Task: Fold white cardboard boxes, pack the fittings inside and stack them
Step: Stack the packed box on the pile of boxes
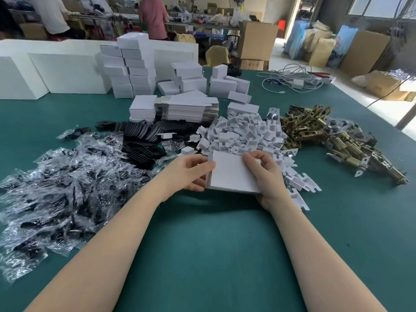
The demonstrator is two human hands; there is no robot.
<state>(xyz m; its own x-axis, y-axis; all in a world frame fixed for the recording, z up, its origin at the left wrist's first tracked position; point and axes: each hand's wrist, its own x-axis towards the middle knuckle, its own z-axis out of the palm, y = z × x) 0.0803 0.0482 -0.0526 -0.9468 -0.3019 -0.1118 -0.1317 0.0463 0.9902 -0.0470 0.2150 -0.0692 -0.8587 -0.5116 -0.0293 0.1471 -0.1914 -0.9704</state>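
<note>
A small white cardboard box (pixel 231 174) is held just above the green table (pixel 213 248), between both hands. My left hand (pixel 189 172) grips its left end, thumb on the side flap. My right hand (pixel 265 176) grips its right end, with curled fingers over the top edge. Behind the box lies a heap of white cardboard inserts (pixel 243 134). Brass latch fittings (pixel 322 134) are piled to the right. Clear bags of black screws (pixel 60 185) spread out on the left. Flat unfolded boxes (pixel 189 109) are stacked further back, and folded white boxes (pixel 132 68) stand in a tall stack.
Black plates (pixel 144 134) lie fanned beside the bags. Large white cartons (pixel 56 68) line the back left. Grey cables (pixel 292 79) lie at the far right of the table. People stand at benches beyond, among brown cartons (pixel 256 39).
</note>
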